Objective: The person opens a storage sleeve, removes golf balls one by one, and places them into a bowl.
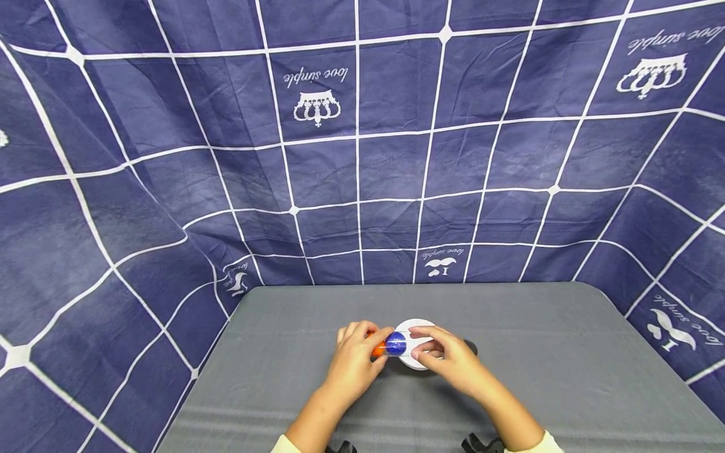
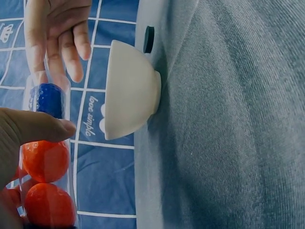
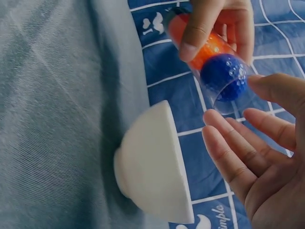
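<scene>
My left hand grips a clear tube, held on its side and tilted in the right wrist view. A bumpy blue ball lies nearest the tube's open end. Behind it, in the left wrist view, sit two orange-red balls, a nearer one and a farther one. Around the open end my right hand spreads its relaxed fingers, its thumb close to the rim; whether it touches, I cannot tell. A white bowl stands upright on the table below the hands.
A small dark disc, perhaps a lid, is beside the bowl, partly behind the right hand in the head view. Grey cloth covers the table. Blue gridded curtains surround its back and sides.
</scene>
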A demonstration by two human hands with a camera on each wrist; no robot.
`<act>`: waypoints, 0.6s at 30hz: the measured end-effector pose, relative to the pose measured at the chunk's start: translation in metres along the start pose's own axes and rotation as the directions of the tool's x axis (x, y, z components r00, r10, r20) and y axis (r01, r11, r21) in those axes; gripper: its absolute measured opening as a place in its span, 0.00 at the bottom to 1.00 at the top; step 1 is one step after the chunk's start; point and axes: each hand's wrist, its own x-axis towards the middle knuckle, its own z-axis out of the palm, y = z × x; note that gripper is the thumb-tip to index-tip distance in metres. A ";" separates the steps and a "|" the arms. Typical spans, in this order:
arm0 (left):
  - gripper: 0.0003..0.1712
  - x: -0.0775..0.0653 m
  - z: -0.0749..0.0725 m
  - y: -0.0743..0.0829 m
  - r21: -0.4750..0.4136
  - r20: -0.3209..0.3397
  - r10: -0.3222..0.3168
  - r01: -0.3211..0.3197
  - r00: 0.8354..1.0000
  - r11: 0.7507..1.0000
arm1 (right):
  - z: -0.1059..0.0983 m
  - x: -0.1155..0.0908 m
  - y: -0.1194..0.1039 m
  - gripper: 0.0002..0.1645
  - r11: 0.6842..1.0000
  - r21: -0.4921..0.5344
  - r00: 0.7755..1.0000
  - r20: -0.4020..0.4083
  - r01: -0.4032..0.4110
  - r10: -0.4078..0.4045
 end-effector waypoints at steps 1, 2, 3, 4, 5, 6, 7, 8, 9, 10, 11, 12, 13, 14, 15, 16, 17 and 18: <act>0.31 0.000 0.000 0.000 0.011 0.001 0.006 -0.006 1.000 1.000 | 0.001 0.000 0.001 0.26 1.000 0.012 1.000 0.005 -0.006 0.006; 0.31 0.000 0.000 0.000 0.020 0.002 0.009 -0.009 1.000 1.000 | 0.002 0.000 0.001 0.27 1.000 0.022 1.000 0.010 -0.013 0.013; 0.31 0.001 0.000 0.000 0.028 0.002 0.013 -0.013 1.000 1.000 | 0.004 0.000 0.002 0.27 0.999 0.033 1.000 0.014 -0.021 0.021; 0.32 0.001 -0.001 0.000 0.037 0.002 0.018 -0.018 1.000 0.999 | 0.005 0.000 0.003 0.28 0.999 0.045 0.999 0.019 -0.028 0.028; 0.32 0.001 -0.001 0.000 0.045 0.002 0.022 -0.022 1.000 0.999 | 0.006 -0.001 0.004 0.28 0.998 0.057 0.999 0.023 -0.037 0.036; 0.32 0.000 -0.001 0.000 0.052 0.001 0.028 -0.028 1.000 0.998 | 0.007 -0.001 0.005 0.29 0.997 0.066 0.999 0.028 -0.046 0.044; 0.32 0.000 -0.001 -0.001 0.062 0.000 0.035 -0.034 0.999 0.997 | 0.008 -0.001 0.006 0.29 0.996 0.075 0.998 0.029 -0.053 0.051; 0.32 0.000 0.000 -0.001 0.070 -0.002 0.042 -0.042 0.999 0.997 | 0.010 -0.001 0.007 0.29 0.995 0.083 0.998 0.030 -0.059 0.057; 0.32 0.000 0.000 -0.001 0.080 -0.002 0.051 -0.050 0.999 0.996 | 0.011 -0.001 0.007 0.29 0.994 0.090 0.997 0.031 -0.066 0.063; 0.32 0.000 0.000 -0.002 0.089 -0.002 0.058 -0.058 0.998 0.994 | 0.011 -0.001 0.008 0.29 0.993 0.094 0.997 0.032 -0.072 0.069; 0.32 0.000 0.000 -0.002 0.095 -0.003 0.066 -0.065 0.998 0.993 | 0.012 -0.002 0.008 0.29 0.992 0.098 0.997 0.032 -0.076 0.073; 0.32 0.000 0.000 -0.002 0.102 -0.005 0.074 -0.073 0.997 0.992 | 0.013 -0.002 0.009 0.29 0.992 0.098 0.997 0.033 -0.079 0.076; 0.32 0.001 0.000 -0.003 0.107 -0.007 0.081 -0.080 0.997 0.991 | 0.014 -0.002 0.009 0.29 0.992 0.098 0.996 0.032 -0.080 0.077; 0.32 0.001 0.000 -0.003 0.109 -0.009 0.086 -0.085 0.996 0.990 | 0.015 -0.002 0.009 0.29 0.992 0.098 0.996 0.031 -0.082 0.080; 0.32 0.001 0.000 -0.003 0.112 -0.011 0.092 -0.090 0.996 0.990 | 0.015 -0.002 0.009 0.29 0.992 0.099 0.996 0.030 -0.083 0.080; 0.31 0.001 0.000 -0.003 0.114 -0.013 0.097 -0.095 0.995 0.989 | 0.016 -0.002 0.010 0.29 0.991 0.102 0.996 0.028 -0.083 0.081; 0.31 0.001 0.000 -0.003 0.117 -0.015 0.102 -0.100 0.995 0.988 | 0.016 -0.002 0.010 0.29 0.991 0.106 0.996 0.025 -0.083 0.081; 0.31 0.001 0.000 -0.003 0.121 -0.014 0.106 -0.104 0.994 0.987 | 0.017 -0.002 0.010 0.29 0.990 0.109 0.996 0.021 -0.084 0.083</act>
